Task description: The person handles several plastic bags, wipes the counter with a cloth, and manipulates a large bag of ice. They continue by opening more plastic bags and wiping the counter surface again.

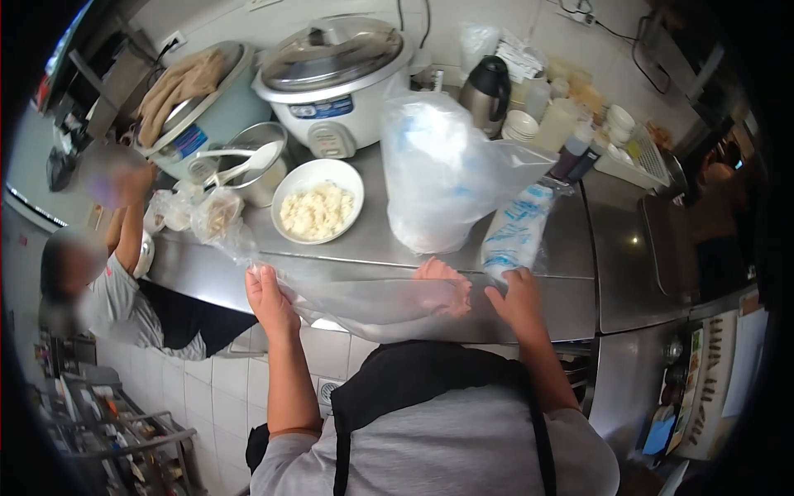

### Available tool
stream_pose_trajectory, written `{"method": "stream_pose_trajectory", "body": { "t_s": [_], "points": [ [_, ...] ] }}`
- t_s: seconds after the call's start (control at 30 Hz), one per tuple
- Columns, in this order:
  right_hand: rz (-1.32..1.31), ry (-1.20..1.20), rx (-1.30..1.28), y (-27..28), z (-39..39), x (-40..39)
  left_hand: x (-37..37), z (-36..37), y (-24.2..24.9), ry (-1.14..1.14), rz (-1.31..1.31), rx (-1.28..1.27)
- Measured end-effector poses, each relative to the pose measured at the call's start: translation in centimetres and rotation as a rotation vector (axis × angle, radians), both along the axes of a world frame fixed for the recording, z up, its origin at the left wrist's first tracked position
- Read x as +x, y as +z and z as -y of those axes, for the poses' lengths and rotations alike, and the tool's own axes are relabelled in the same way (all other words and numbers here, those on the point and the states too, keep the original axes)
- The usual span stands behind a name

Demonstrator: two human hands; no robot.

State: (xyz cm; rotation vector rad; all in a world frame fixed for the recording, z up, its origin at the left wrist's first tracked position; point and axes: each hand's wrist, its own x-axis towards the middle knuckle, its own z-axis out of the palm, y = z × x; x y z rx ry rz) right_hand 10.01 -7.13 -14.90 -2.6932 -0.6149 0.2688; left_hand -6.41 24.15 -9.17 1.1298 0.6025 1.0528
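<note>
My left hand (271, 304) is closed on the end of a long clear plastic bag (356, 298), stretched out along the counter's front edge. Pinkish-orange material (445, 288) shows at the bag's right end. My right hand (518, 303) touches the lower end of a blue-printed plastic packet (519, 227); its fingers are partly apart. Behind, a large white plastic bag (430, 169) stands on the steel counter. A white bowl of rice (318, 202) is at the left of it.
Two large rice cookers (335, 78) stand at the back, with a metal pot (266, 169) holding ladles in front. A thermos (486, 91), bottles (571, 149) and a dish rack (637, 161) are at the right. Another person (141, 306) stands at the left.
</note>
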Motion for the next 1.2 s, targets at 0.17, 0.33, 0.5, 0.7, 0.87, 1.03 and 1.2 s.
{"method": "stream_pose_trajectory", "body": {
  "t_s": [0.17, 0.33, 0.5, 0.7, 0.87, 1.03, 1.2],
  "points": [
    [0.214, 0.506, 0.283, -3.1, -5.0, -3.7, -1.3, -1.6, -0.3, 0.05, -0.034, 0.043],
    [0.018, 0.321, 0.4, -8.6, -6.0, -1.4, -2.3, -2.0, 0.3, -0.092, -0.059, 0.016],
    [0.194, 0.331, 0.426, 2.2, -8.9, -3.6, -2.4, -1.8, 0.2, -0.279, -0.044, -0.146],
    [-0.05, 0.695, 0.587, 7.6, -14.9, -9.6, -1.6, -0.2, 0.4, -0.461, 0.059, -0.28],
    [0.199, 0.632, 0.593, 5.4, -17.9, -11.9, -2.0, 0.8, 1.4, -0.523, 0.126, -0.365],
    [-0.148, 0.462, 0.827, 2.1, -18.3, -10.1, -3.3, 0.1, 0.7, -0.478, 0.219, -0.354],
    [-0.651, 0.363, 0.884, 4.4, -17.1, -9.3, -4.3, 1.0, 1.7, -0.508, 0.343, -0.126]
  ]
}}
